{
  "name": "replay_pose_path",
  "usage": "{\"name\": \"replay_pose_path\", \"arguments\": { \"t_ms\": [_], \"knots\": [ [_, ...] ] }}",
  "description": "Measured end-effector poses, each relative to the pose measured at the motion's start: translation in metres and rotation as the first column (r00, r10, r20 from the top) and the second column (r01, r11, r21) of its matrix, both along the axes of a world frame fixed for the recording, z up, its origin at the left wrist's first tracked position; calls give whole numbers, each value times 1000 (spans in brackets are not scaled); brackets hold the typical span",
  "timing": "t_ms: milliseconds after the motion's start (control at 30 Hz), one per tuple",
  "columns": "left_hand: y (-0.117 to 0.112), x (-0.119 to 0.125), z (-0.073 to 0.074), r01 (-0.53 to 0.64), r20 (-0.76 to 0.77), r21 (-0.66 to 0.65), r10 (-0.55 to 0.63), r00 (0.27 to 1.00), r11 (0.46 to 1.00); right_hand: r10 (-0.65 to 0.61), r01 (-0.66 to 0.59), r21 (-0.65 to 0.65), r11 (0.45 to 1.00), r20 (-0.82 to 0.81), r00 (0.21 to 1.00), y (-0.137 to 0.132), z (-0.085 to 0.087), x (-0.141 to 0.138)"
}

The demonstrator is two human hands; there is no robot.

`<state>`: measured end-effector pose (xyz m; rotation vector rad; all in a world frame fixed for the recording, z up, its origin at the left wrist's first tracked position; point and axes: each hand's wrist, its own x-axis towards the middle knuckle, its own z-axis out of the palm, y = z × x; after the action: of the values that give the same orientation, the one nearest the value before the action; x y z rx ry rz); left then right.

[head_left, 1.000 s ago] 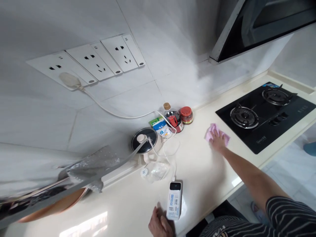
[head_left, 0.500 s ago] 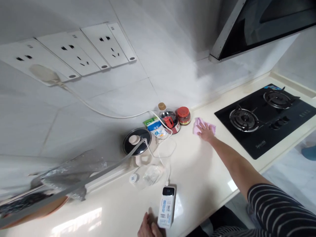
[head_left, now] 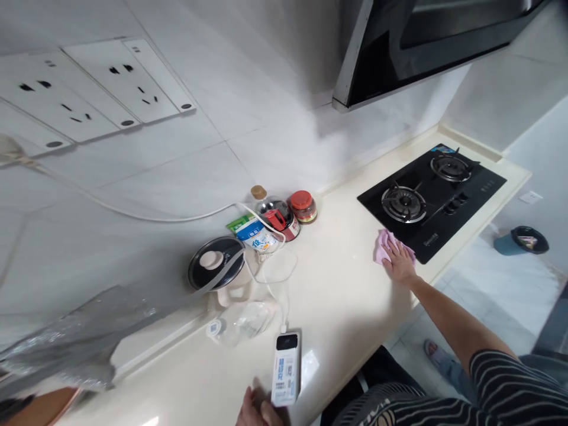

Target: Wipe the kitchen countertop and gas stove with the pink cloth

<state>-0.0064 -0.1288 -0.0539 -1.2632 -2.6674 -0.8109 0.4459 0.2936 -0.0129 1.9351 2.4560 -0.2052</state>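
Note:
My right hand (head_left: 400, 264) lies on a crumpled pink cloth (head_left: 382, 249), fingers spread flat over it, pressing it to the counter by the front left corner of the black gas stove (head_left: 428, 241). The cloth's far edge touches or nearly touches the stove edge. At the bottom, partly out of frame, my left hand (head_left: 257, 409) rests on the counter with its visible fingers apart and nothing between them. Beside it lies a white power bank (head_left: 286, 370) with a dark display and a cable plugged into its top.
Along the wall stand an electric pot (head_left: 217, 263) with a glass lid, a blue-and-white packet (head_left: 257, 235), a bottle (head_left: 290, 228) and a red-lidded jar (head_left: 303, 207). A clear plastic bottle (head_left: 244, 322) lies nearby. The range hood (head_left: 426, 53) overhangs; a bin (head_left: 510, 244) stands on the floor.
My right hand has moved the pink cloth across the counter, away from the wall and toward the stove's front corner. The view has turned right. My left hand stays beside the power bank.

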Motion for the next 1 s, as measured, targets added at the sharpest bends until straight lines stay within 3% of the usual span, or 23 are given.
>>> {"name": "replay_pose_path", "arguments": {
  "t_ms": [133,200,267,333,400,500,567,633,700,867,1000],
  "knots": [
    [5,1,5,-20,60,-8,20,998,1000,-126,125,34,992,5,992,-64,-8,29],
    [7,2,7,-24,72,-23,26,997,999,-195,195,46,980,-7,981,-90,-8,23],
    [9,4,8,-27,70,-33,30,997,999,-208,209,29,977,-34,978,-117,-5,0],
    [11,6,11,-31,71,-39,34,997,999,-121,117,-49,992,-71,990,-145,2,-39],
    [12,8,14,-42,86,-38,46,995,998,33,-57,-178,982,-133,991,-175,8,-83],
    [16,13,21,-72,123,-36,76,989,997,259,-352,-329,876,-294,920,-215,13,-139],
    [17,15,25,-84,136,-36,88,987,996,358,-501,-354,790,-397,845,-229,14,-158],
    [18,15,27,-86,141,-36,90,986,996,411,-582,-353,732,-453,791,-229,13,-160],
    [18,14,28,-77,143,-38,82,986,996,414,-578,-350,737,-442,796,-217,13,-149],
    [15,10,24,-31,138,-50,38,990,998,249,-300,-213,930,-237,939,-154,13,-90],
    [11,11,18,-38,122,-33,41,992,999,-10,2,-90,996,-97,995,-87,10,-38]
  ]
}}
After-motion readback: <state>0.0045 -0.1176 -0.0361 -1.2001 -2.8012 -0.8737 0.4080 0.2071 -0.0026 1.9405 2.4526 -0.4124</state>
